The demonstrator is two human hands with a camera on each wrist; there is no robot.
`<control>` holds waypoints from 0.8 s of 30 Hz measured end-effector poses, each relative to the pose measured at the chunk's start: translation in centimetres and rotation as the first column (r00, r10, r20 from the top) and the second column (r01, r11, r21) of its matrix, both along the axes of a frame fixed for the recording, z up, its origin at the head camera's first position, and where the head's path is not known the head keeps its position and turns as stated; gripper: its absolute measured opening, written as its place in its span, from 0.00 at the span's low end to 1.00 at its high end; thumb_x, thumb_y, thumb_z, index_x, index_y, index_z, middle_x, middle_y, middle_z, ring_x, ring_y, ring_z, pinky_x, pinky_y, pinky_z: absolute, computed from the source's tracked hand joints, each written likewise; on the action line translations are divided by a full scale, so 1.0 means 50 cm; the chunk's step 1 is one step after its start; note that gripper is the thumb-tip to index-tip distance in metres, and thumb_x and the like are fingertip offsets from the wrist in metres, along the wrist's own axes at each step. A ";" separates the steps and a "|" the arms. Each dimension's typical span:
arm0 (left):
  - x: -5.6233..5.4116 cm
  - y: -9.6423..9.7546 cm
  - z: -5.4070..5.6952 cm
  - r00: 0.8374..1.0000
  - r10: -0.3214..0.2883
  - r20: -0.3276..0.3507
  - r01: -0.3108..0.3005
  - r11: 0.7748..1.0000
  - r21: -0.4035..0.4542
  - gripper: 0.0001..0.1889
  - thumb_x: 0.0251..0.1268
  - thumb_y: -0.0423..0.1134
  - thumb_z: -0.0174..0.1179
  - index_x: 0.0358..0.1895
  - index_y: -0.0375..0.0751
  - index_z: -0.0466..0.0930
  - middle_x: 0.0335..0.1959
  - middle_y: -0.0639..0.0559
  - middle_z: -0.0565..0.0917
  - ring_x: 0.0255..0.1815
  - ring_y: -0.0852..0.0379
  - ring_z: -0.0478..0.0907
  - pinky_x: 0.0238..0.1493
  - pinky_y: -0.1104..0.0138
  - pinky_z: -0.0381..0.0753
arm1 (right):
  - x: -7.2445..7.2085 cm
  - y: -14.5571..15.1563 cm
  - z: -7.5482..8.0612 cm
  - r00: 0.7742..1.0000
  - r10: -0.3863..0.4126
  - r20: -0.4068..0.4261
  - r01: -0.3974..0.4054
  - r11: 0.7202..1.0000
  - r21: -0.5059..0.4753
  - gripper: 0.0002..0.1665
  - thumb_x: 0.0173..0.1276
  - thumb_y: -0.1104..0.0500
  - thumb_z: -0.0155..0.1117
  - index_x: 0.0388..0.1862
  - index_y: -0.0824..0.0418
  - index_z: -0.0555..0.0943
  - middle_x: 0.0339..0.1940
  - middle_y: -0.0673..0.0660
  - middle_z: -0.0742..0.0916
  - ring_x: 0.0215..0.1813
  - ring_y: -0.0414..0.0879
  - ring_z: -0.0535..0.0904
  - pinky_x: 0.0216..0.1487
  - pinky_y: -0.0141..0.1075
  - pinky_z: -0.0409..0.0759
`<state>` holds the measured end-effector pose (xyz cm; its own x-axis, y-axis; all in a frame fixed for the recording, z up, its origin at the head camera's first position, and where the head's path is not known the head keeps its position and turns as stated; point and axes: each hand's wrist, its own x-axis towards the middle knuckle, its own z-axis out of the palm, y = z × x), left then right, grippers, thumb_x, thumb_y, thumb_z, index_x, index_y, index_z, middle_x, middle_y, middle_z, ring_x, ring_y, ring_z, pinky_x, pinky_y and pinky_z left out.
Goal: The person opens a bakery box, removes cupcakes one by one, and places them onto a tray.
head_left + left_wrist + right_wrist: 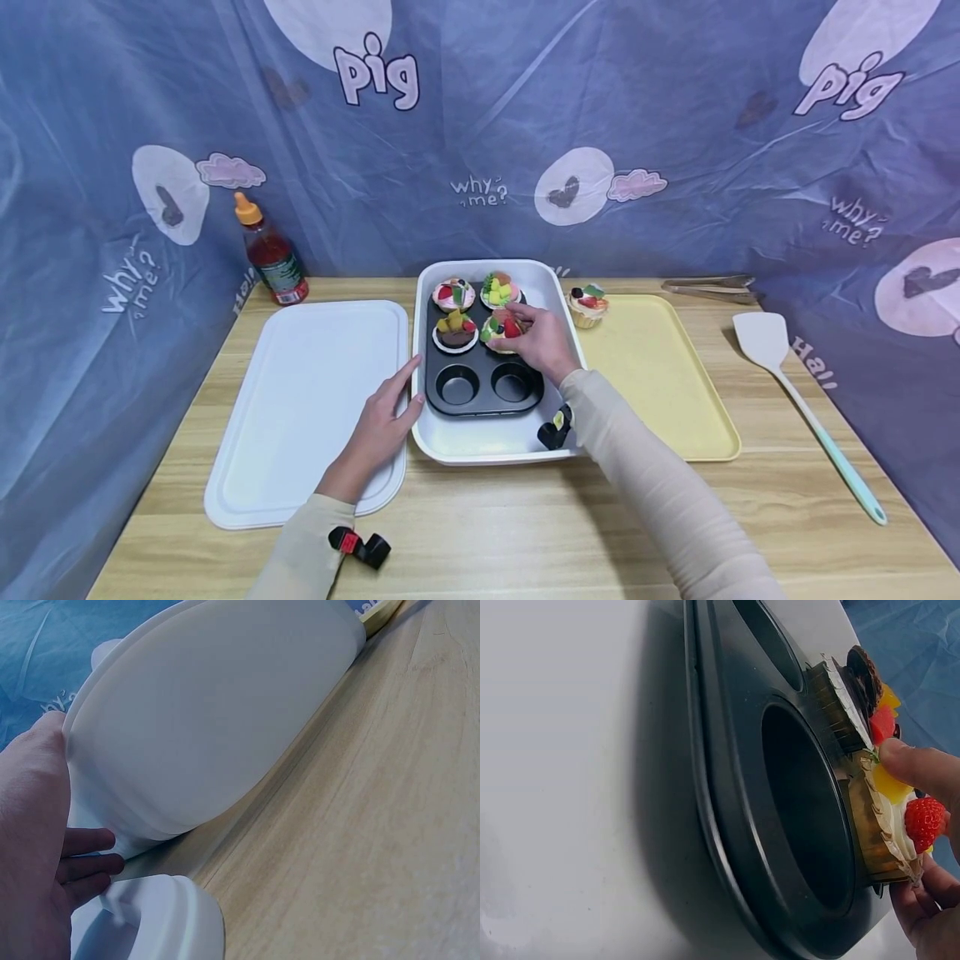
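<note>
My right hand (546,343) pinches a fruit-topped cupcake (492,330) in a gold paper cup, at the right middle well of the dark muffin pan (484,392). In the right wrist view, a strawberry (925,817) and yellow fruit top it, with thumb and fingers on opposite sides. My left hand (381,425) touches the left rim of the white deep tray (480,454) holding the pan, its fingers fairly straight. Beside the pinched cupcake sits a chocolate cupcake (455,339). Behind them are a pink-topped cupcake (453,293) and a yellow-and-green-topped cupcake (498,290).
The pan's two front wells show bare. Left lies a white flat tray (315,400); right, a yellow tray (660,392) with another cupcake (587,307) at its back corner. A sauce bottle (277,258), metal tongs (708,288) and a white spatula (802,400) stand or lie around.
</note>
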<state>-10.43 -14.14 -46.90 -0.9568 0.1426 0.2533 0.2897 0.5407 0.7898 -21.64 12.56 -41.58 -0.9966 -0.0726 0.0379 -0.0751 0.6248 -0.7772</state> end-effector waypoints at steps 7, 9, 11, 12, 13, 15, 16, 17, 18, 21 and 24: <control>0.002 0.001 0.003 1.000 -0.002 -0.001 0.002 1.000 0.001 0.32 0.72 0.40 0.57 0.78 0.52 0.63 0.71 0.37 0.73 0.73 0.38 0.69 0.74 0.44 0.65 | 0.001 0.000 -0.001 0.999 0.011 -0.033 -0.011 1.000 0.001 0.42 0.49 0.53 0.85 0.65 0.59 0.81 0.64 0.61 0.84 0.57 0.53 0.82 0.63 0.47 0.80; 0.002 0.001 0.004 1.000 -0.005 0.011 0.005 1.000 0.001 0.31 0.73 0.41 0.57 0.78 0.52 0.63 0.72 0.37 0.72 0.74 0.38 0.68 0.75 0.44 0.65 | 0.001 0.000 -0.001 0.999 0.012 -0.047 -0.012 1.000 -0.007 0.42 0.50 0.54 0.85 0.65 0.59 0.81 0.63 0.61 0.85 0.56 0.53 0.82 0.62 0.47 0.81; 0.002 0.001 0.004 1.000 -0.008 0.019 0.008 1.000 -0.002 0.32 0.73 0.41 0.57 0.78 0.53 0.63 0.72 0.38 0.72 0.74 0.38 0.68 0.75 0.44 0.64 | 0.001 -0.001 -0.002 0.998 0.009 -0.058 -0.010 1.000 -0.016 0.41 0.49 0.54 0.85 0.64 0.59 0.81 0.62 0.60 0.85 0.56 0.53 0.83 0.61 0.47 0.82; 0.002 0.001 0.005 1.000 -0.008 0.020 0.008 1.000 -0.004 0.32 0.73 0.41 0.57 0.78 0.53 0.62 0.72 0.38 0.72 0.74 0.38 0.68 0.76 0.44 0.64 | 0.001 -0.001 -0.001 0.998 0.006 -0.059 -0.008 1.000 -0.020 0.41 0.49 0.54 0.85 0.64 0.59 0.81 0.62 0.60 0.86 0.56 0.53 0.83 0.61 0.46 0.82; 0.002 0.001 0.004 1.000 -0.008 0.021 0.008 1.000 -0.005 0.32 0.73 0.41 0.57 0.78 0.53 0.63 0.72 0.38 0.72 0.74 0.38 0.68 0.76 0.44 0.63 | 0.002 -0.001 0.000 0.998 0.004 -0.061 -0.005 1.000 -0.022 0.41 0.49 0.54 0.85 0.64 0.59 0.81 0.61 0.60 0.86 0.56 0.53 0.83 0.61 0.46 0.82; 0.002 0.001 0.004 1.000 -0.008 0.016 0.008 1.000 -0.004 0.32 0.72 0.41 0.57 0.78 0.53 0.62 0.72 0.37 0.72 0.74 0.38 0.68 0.76 0.44 0.63 | 0.002 -0.001 0.001 0.998 0.001 -0.060 -0.002 1.000 -0.025 0.41 0.49 0.54 0.85 0.64 0.59 0.82 0.61 0.60 0.86 0.57 0.53 0.84 0.61 0.46 0.82; 0.002 0.001 0.004 1.000 -0.008 0.012 0.008 1.000 -0.004 0.32 0.72 0.41 0.57 0.78 0.52 0.62 0.72 0.37 0.72 0.74 0.38 0.68 0.75 0.44 0.63 | 0.003 -0.001 0.002 0.998 -0.001 -0.058 -0.001 1.000 -0.026 0.41 0.49 0.54 0.85 0.64 0.59 0.81 0.61 0.60 0.86 0.57 0.53 0.84 0.62 0.46 0.82; 0.001 0.001 0.004 1.000 -0.009 0.011 0.009 1.000 -0.004 0.32 0.72 0.41 0.58 0.78 0.52 0.62 0.72 0.37 0.72 0.74 0.38 0.68 0.75 0.44 0.64 | 0.003 -0.001 0.003 0.998 -0.002 -0.056 0.000 1.000 -0.028 0.41 0.49 0.54 0.85 0.64 0.59 0.81 0.61 0.60 0.86 0.57 0.53 0.83 0.62 0.46 0.82; 0.001 0.001 0.004 1.000 -0.010 0.008 0.010 1.000 -0.003 0.32 0.72 0.41 0.58 0.78 0.52 0.62 0.72 0.37 0.72 0.73 0.38 0.68 0.75 0.44 0.64 | 0.004 -0.002 0.003 0.999 -0.004 -0.054 0.003 1.000 -0.030 0.42 0.48 0.53 0.85 0.64 0.59 0.81 0.62 0.60 0.86 0.57 0.53 0.83 0.62 0.46 0.82; 0.001 0.001 0.004 1.000 -0.012 0.006 0.012 1.000 -0.003 0.32 0.73 0.41 0.57 0.78 0.53 0.62 0.72 0.37 0.72 0.74 0.38 0.68 0.75 0.44 0.64 | 0.004 -0.004 0.003 0.998 -0.010 -0.054 0.008 0.999 -0.044 0.42 0.48 0.53 0.85 0.64 0.60 0.81 0.62 0.60 0.86 0.59 0.54 0.83 0.64 0.47 0.81; 0.001 -0.001 0.003 1.000 -0.012 0.006 0.012 1.000 -0.005 0.31 0.73 0.41 0.57 0.78 0.53 0.62 0.72 0.37 0.72 0.74 0.38 0.68 0.75 0.45 0.64 | 0.004 -0.007 0.004 0.998 -0.022 -0.052 0.020 0.999 -0.042 0.43 0.48 0.52 0.85 0.65 0.59 0.81 0.62 0.61 0.85 0.61 0.54 0.83 0.65 0.47 0.80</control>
